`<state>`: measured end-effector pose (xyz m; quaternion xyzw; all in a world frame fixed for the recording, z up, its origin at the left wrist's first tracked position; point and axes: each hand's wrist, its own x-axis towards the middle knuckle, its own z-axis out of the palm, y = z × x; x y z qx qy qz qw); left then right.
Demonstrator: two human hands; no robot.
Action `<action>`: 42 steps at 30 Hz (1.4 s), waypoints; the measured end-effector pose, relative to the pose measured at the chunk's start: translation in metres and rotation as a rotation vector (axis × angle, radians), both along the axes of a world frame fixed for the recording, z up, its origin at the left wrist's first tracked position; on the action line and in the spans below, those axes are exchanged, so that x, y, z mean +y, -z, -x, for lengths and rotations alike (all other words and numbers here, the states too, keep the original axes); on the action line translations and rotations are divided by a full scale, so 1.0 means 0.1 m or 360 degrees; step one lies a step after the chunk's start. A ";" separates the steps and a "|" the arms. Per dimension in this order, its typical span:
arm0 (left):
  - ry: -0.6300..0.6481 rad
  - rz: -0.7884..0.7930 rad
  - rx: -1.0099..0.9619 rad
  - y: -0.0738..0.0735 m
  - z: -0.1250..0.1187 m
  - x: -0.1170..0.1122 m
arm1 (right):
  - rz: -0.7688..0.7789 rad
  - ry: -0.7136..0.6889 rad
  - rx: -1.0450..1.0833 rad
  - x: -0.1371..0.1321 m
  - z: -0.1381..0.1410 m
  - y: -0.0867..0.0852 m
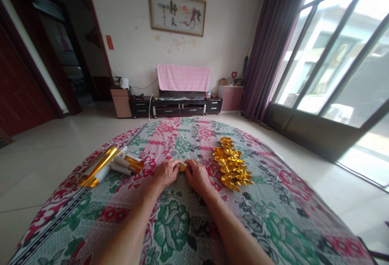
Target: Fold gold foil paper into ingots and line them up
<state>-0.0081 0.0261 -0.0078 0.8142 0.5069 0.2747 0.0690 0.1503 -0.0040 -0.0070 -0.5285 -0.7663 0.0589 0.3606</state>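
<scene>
Between my two hands is a small piece of gold foil paper [182,167], low over the middle of the cloth-covered table. My left hand [166,173] pinches its left side with thumb and fingers. On the other side my right hand [197,174] is closed on the right end. Most of the piece is hidden by my fingers, so its exact shape cannot be made out. Just right of my right hand lies a row of folded gold foil ingots [232,165], with pointed ends. Farther to the left are curled gold foil sheets [101,165] with white backs.
A flowered cloth [173,224] in green, red and grey covers the round table. Beyond it, against the wall, stands a low black cabinet [182,107] with a pink towel [184,78] draped above it. Large windows [328,54] and a purple curtain [267,46] are at right.
</scene>
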 end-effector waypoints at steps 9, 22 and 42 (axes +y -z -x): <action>-0.0060 -0.0031 0.0025 0.02 -0.02 0.00 | 0.0063 0.0021 0.0009 0.01 -0.01 -0.01; -0.0149 -0.0075 0.0094 0.02 -0.05 -0.01 | 0.0111 0.0128 0.0051 0.04 0.03 -0.02; -0.0156 0.0066 0.0129 -0.04 -0.03 -0.05 | 0.0091 0.0232 -0.0042 0.05 0.05 0.02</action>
